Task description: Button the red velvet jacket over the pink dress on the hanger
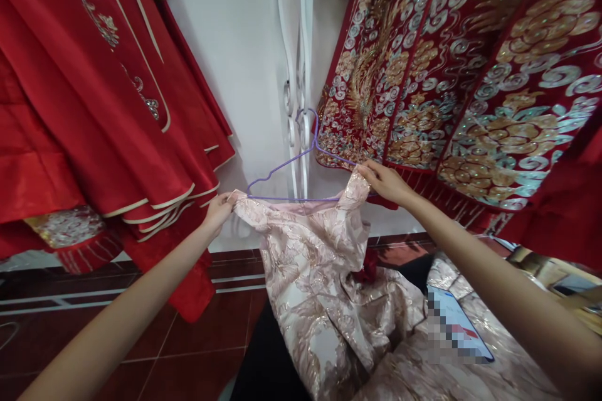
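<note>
A pale pink dress (305, 263) with a shiny raised floral pattern hangs between my hands and spreads down over my lap. My left hand (220, 209) pinches its left shoulder strap near the end of the purple hanger (286, 168). At the other strap, my right hand (383, 181) grips the cloth beside the hanger's right end. The hanger lies within the dress's neckline, its hook pointing up and away from me. On the skirt to the right rests a phone (463, 322), its screen partly blurred out.
Red garments (155, 106) with cream trim hang at the left. A dark red embroidered garment (451, 74) with gold flowers and fringe hangs at the right. Behind stand a white wall (226, 43) and white ornamental metalwork (303, 31). The floor (197, 338) has red-brown tiles.
</note>
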{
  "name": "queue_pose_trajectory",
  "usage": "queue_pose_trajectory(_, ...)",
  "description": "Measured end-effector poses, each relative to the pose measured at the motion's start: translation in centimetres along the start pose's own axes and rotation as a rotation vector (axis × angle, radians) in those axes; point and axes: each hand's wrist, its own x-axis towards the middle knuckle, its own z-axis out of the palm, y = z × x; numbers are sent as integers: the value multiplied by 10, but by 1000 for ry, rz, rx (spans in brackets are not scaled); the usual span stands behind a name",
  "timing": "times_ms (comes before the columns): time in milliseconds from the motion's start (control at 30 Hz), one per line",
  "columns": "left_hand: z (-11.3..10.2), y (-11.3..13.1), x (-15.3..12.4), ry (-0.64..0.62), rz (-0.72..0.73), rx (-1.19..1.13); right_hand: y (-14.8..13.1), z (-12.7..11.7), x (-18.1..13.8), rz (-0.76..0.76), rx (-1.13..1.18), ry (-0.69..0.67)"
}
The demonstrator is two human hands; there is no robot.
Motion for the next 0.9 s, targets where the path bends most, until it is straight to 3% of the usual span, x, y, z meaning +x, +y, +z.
queue_pose_trajectory(167,18,37,-7,-95,142,-54,0,1,-1,-3,37,-35)
queue_pose_trajectory(300,37,81,-14,-269,162,-36,0,-2,0,-13,153,-93)
queue_pose_trajectory(400,43,95,-13,-368,151,-29,7,-11,1,56,351,-129)
queue_pose_trajectory(467,42,87,-11,-356,141,-21,17,-14,-1,185,551,-147)
queue_pose_trajectory(533,39,66,-10,-265,129,-21,28,-9,-8,310,752,-106)
queue_pose_trajectory(600,36,38,-12,-155,55,-42,40,4,-19,369,922,-12)
queue_pose_trajectory(700,36,-2,-22,-137,-129,-142,55,33,-37,444,1112,63)
queue_pose_trajectory(767,39,-24,-29,-151,-255,-253,61,53,-46,477,1143,58)
queue_pose_trajectory(833,45,-42,-36,-140,-335,-307,62,72,-48,506,1067,-31)
queue_pose_trajectory(900,53,-53,-41,-167,-301,-280,57,86,-47,489,925,-92)
